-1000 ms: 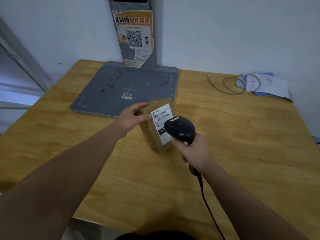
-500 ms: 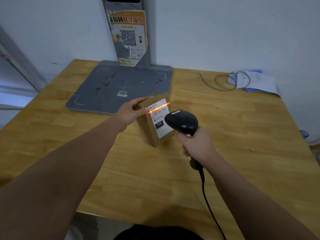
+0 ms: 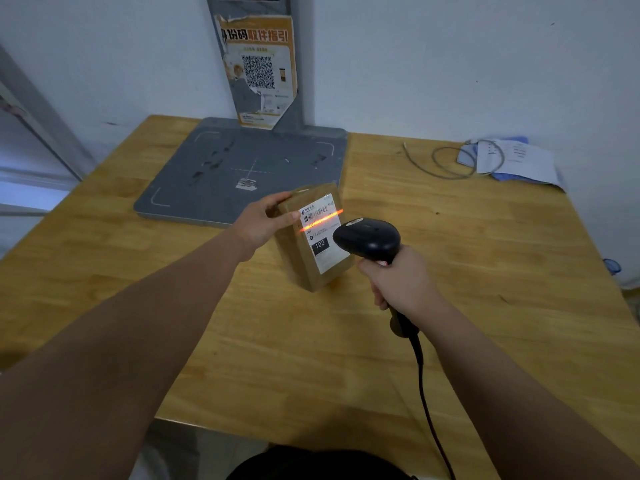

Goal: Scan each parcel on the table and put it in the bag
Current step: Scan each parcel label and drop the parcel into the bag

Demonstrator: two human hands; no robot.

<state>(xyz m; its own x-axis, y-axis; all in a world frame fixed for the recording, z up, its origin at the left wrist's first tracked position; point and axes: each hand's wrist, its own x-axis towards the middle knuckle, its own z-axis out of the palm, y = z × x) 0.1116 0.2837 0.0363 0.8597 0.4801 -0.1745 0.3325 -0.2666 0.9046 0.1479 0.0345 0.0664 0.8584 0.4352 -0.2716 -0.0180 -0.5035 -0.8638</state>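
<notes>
Parcel: small brown cardboard box, stood on end mid-table so white label faces scanner
Left hand: clamped on top left corner, propping it upright
Beam: orange line right across barcode
Scanner: glossy black plastic, corded
Right hand: wrapped round handle, aiming just beside label
Bag: nowhere in view

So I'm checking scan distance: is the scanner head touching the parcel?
Cannot tell. In the head view the scanner head overlaps the parcel label's right edge, hiding any gap, though the red beam falls across the barcode.
</notes>
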